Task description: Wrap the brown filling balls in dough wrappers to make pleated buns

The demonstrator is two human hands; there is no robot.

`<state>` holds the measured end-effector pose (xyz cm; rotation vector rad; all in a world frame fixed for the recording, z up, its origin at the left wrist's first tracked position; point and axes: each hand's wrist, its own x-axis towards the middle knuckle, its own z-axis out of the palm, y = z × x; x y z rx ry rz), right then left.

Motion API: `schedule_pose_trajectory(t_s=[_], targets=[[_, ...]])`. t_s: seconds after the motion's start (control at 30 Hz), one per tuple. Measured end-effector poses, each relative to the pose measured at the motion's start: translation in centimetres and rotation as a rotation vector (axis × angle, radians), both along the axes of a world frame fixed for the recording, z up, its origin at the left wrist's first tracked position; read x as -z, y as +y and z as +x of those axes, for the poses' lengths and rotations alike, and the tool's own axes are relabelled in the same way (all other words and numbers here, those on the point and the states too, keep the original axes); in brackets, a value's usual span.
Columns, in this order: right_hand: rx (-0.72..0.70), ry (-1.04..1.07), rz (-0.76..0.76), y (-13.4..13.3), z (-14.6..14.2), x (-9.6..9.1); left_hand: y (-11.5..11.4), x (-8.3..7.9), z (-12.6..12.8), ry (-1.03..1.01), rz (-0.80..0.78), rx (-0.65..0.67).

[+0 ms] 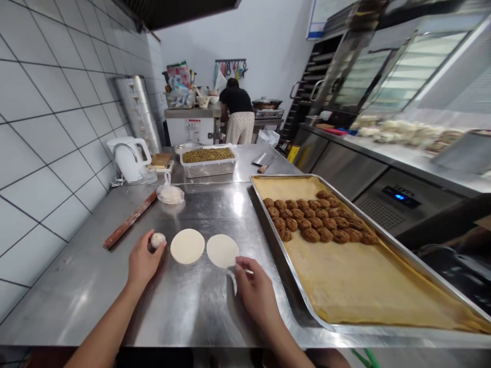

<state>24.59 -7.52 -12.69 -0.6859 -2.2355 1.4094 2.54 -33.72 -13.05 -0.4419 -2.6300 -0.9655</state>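
Observation:
Two flat round dough discs lie side by side on the steel counter point(199, 301): one on the left point(187, 246), one on the right point(222, 250). My left hand point(143, 260) is curled around a small dough ball point(157, 239) just left of the left disc. My right hand point(255, 291) pinches the near right edge of the right disc, fingers pressed together. To the right sits a large metal tray point(295, 286) lined with yellow paper, carrying several rows of brown round cookies point(316, 220).
A wooden rolling pin point(129, 221) lies at the left. Behind it are a tied plastic bag of dough point(171, 193), a white kettle point(128, 158) and a clear tub of green grains point(208, 160). A person point(238, 115) works at the far counter. Ovens stand on the right.

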Motion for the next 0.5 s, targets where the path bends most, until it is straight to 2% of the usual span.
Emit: schedule_pose_trajectory(t_s=[0.07, 0.17, 0.3, 0.4, 0.5], targets=[[0.046, -0.032, 0.108, 1.5, -2.2, -0.1, -0.4, 0.5, -2.9, 0.01, -0.01, -0.007], [0.062, -0.121, 0.22, 2.7, -5.4, -0.1, -0.4, 1.5, -4.5, 0.022, -0.025, 0.017], [0.057, -0.239, 0.246, 3.2, -8.2, -0.1, -0.3, 1.8, -4.0, 0.061, 0.009, 0.01], [0.035, -0.273, 0.194, 3.6, -9.2, -0.5, -0.5, 0.9, -3.1, 0.119, 0.089, -0.046], [-0.045, -0.206, 0.096, 3.4, -8.9, -1.3, -0.5, -0.4, -1.1, 0.175, 0.172, -0.054]])
